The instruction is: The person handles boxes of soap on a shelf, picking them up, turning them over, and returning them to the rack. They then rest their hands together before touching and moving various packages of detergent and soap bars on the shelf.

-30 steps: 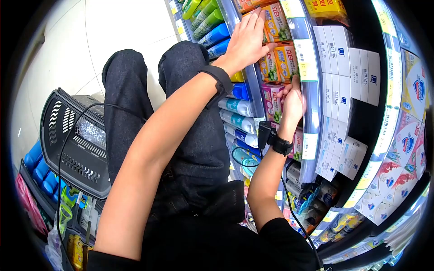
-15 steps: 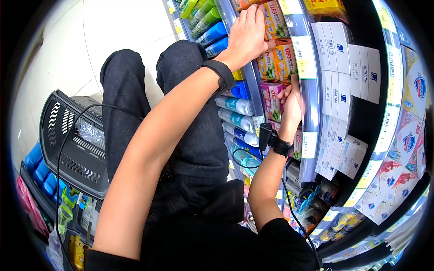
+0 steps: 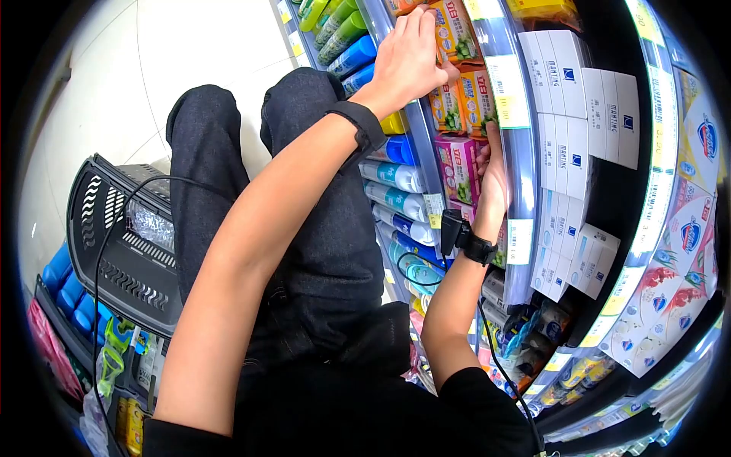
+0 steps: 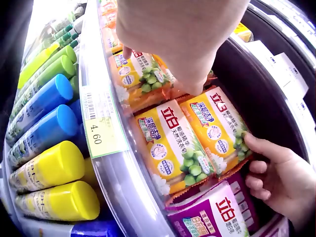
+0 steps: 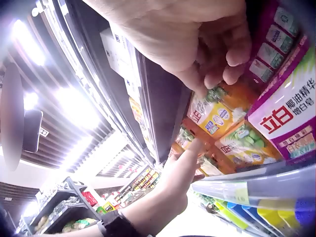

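My left hand reaches over the shelf lip, with its fingers bent at one edge of an orange laundry soap pack and its thumb toward the row behind. Its grip is partly hidden by the wrist in the left wrist view. On the near side, my right hand has its thumb at the edge of another orange soap pack; its other fingers curl loosely beside the pack. A further orange pack lies alongside. Purple soap packs sit next to the right hand.
A clear shelf lip with price tags runs along the soap row. Blue and yellow capped bottles stand on the shelf below, and white boxes on the one above. A black basket stands on the floor beside the knees.
The left hand's fingers, straighter a second ago, are now more bent over the orange packs. The right hand stays at the packs' edge. The head view has shifted slightly.
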Available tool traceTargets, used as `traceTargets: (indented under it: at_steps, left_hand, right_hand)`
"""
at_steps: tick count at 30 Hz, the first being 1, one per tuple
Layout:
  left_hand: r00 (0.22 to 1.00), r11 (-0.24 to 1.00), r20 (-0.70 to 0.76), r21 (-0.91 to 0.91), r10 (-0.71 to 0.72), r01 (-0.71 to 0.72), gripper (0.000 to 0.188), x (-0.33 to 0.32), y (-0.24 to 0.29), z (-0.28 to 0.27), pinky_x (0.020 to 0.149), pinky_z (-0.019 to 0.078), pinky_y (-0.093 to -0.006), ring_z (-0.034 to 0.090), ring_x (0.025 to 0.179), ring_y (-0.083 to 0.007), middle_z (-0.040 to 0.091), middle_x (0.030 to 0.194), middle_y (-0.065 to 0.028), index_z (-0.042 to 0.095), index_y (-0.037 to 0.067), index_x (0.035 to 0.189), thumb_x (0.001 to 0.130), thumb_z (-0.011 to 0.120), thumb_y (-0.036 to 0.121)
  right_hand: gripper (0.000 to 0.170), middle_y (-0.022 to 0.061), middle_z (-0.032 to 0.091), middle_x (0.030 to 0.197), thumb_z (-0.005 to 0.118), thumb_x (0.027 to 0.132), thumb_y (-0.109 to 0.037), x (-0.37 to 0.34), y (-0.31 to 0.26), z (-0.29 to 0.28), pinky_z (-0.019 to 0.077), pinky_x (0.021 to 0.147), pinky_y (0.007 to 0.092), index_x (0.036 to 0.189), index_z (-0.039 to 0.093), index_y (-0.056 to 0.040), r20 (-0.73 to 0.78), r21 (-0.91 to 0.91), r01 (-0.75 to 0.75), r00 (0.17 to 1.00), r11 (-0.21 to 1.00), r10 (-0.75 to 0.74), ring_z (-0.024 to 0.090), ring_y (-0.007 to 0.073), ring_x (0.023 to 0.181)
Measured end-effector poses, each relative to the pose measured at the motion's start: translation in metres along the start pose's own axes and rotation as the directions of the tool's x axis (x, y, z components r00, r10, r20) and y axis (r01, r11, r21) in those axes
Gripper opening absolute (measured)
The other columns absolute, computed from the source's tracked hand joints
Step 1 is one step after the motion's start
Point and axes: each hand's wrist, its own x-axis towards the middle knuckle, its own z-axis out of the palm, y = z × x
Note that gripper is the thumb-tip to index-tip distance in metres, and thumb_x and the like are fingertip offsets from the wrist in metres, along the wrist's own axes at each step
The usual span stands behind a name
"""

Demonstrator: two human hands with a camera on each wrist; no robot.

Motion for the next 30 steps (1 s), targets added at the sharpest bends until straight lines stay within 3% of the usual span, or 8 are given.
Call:
traceTargets:
  at_steps: [2,4,5,7,9,12,18,30]
  left_hand:
    - [1.0,1.0,-0.003,0.015,-0.008,0.008,0.083,-0.001,-0.007,0.004,0.107,0.0406,-0.0427,0.047,0.124,-0.0423,0.047,0.136,-0.029,0.037,-0.013,0.136,0.071,0.076,0.02]
    - [0.999,0.999,0.013,0.013,-0.047,0.046,0.084,-0.002,-0.011,0.002,0.108,0.04,-0.0426,0.045,0.127,-0.0426,0.046,0.137,-0.0287,0.035,-0.013,0.138,0.072,0.075,0.021]
    - [0.999,0.999,0.021,0.032,-0.037,0.037,0.088,-0.004,-0.012,0.002,0.106,0.0412,-0.0432,0.047,0.124,-0.0407,0.046,0.135,-0.0262,0.037,-0.011,0.138,0.07,0.078,0.025]
    - [0.999,0.997,0.035,0.075,-0.018,0.016,0.095,-0.008,-0.011,-0.002,0.101,0.0435,-0.0444,0.049,0.119,-0.0368,0.047,0.132,-0.0212,0.039,-0.007,0.139,0.066,0.085,0.034]
    - [0.999,0.994,0.045,0.109,0.022,-0.027,0.095,-0.009,-0.013,0.0,0.104,0.0421,-0.0447,0.048,0.122,-0.0374,0.044,0.136,-0.0223,0.038,-0.006,0.14,0.068,0.083,0.037]
    - [0.998,0.994,0.048,0.105,0.034,-0.038,0.094,-0.011,-0.016,0.008,0.106,0.0406,-0.0446,0.045,0.126,-0.0383,0.042,0.14,-0.0237,0.038,-0.007,0.14,0.071,0.082,0.038]
    - [0.999,0.994,0.022,0.106,0.04,-0.042,0.085,-0.016,-0.015,0.014,0.107,0.0407,-0.0441,0.045,0.127,-0.0392,0.042,0.14,-0.0252,0.042,-0.011,0.136,0.076,0.079,0.037]
    - [0.993,0.978,-0.047,0.182,0.107,-0.097,0.069,-0.02,-0.01,0.017,0.105,0.0422,-0.0431,0.049,0.123,-0.0373,0.048,0.136,-0.0262,0.052,-0.015,0.122,0.079,0.075,0.034]
  right_hand:
    - [0.031,0.0003,0.056,0.06,0.073,0.091,-0.035,0.027,0.035,0.002,0.0361,0.048,0.0231,0.082,0.066,-0.0058,-0.113,-0.105,0.443,0.884,0.89,-0.454,0.046,0.0078,0.049]
    - [0.03,0.0024,0.061,0.065,0.073,0.091,-0.034,0.038,0.044,-0.004,0.0379,0.049,0.0232,0.089,0.068,-0.0038,-0.147,0.125,0.465,0.883,0.877,-0.447,0.048,0.0082,0.05]
    - [0.03,0.0037,0.063,0.068,0.073,0.092,-0.033,0.041,0.049,-0.01,0.0391,0.049,0.0233,0.092,0.069,-0.0029,-0.073,0.406,0.239,0.971,0.882,-0.229,0.05,0.0086,0.051]
    - [0.03,0.0056,0.067,0.072,0.072,0.092,-0.031,0.029,0.036,-0.01,0.0407,0.051,0.0233,0.096,0.069,-0.0018,0.062,0.45,0.026,0.996,0.892,-0.06,0.053,0.0092,0.054]
    - [0.029,0.0071,0.07,0.075,0.07,0.093,-0.03,0.015,0.015,-0.003,0.0417,0.051,0.0232,0.097,0.069,-0.0014,0.08,0.027,0.123,0.989,0.992,-0.124,0.056,0.0096,0.056]
    - [0.026,0.0066,0.069,0.074,0.068,0.095,-0.028,0.01,0.005,0.005,0.044,0.055,0.0233,0.097,0.069,-0.0016,0.06,0.103,0.13,0.989,0.986,-0.136,0.058,0.0101,0.059]
    - [0.025,0.0066,0.069,0.074,0.069,0.095,-0.027,0.01,0.001,0.005,0.0473,0.064,0.0257,0.097,0.069,-0.0019,0.061,0.013,0.15,0.987,0.989,-0.15,0.059,0.0107,0.06]
    - [0.024,0.0067,0.069,0.076,0.07,0.094,-0.027,0.014,0.007,0.0,0.0494,0.067,0.0274,0.096,0.069,-0.0028,0.088,0.0,0.222,0.971,0.975,-0.221,0.062,0.0119,0.064]
